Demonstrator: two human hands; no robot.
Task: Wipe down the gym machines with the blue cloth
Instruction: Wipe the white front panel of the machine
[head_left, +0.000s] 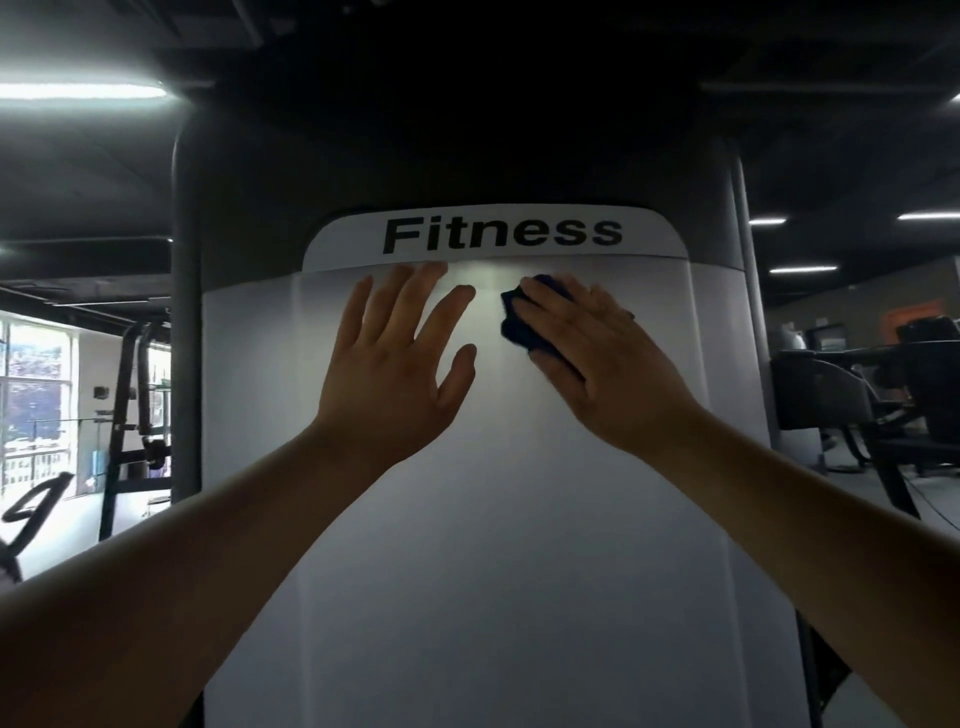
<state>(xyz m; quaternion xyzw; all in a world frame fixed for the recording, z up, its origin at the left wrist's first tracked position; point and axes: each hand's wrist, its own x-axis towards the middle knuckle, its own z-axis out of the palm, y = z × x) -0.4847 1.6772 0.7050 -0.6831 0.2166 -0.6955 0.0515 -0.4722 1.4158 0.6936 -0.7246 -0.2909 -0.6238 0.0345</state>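
The white machine panel (493, 545) is filling the view, a Fitness label (501, 234) running across its top. The left hand (395, 374) is lying flat on it, fingers spread apart. Just right of it, below the label, the right hand (597, 364) is pressing the blue cloth (519, 322) against the panel under straight fingers.

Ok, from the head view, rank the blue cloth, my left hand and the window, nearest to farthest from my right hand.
1. blue cloth, pressed under the right hand.
2. left hand, just to its left.
3. window, far left, in the background.
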